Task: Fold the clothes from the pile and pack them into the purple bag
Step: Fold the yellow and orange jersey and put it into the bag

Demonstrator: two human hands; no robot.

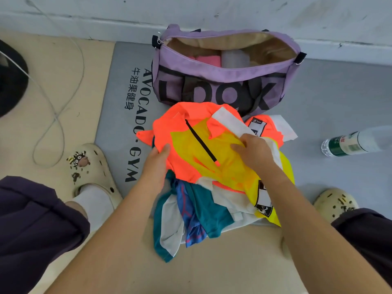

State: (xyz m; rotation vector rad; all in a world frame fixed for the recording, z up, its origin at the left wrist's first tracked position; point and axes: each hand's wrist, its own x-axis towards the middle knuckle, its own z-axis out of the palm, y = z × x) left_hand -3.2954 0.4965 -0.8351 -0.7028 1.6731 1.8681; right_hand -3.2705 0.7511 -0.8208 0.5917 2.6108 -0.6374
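The purple bag lies open on the grey mat by the wall, with a pink folded item and a pale one inside. In front of it is the pile: an orange and yellow zip shirt on top, a teal, white and blue garment underneath. My left hand grips the shirt's left orange edge, thumb on top. My right hand pinches the shirt's yellow fabric near its white sleeve.
A grey gym mat with black lettering covers the floor. A plastic water bottle lies on its side at the right. A white cable loops at the left. My two cream clogs flank the pile.
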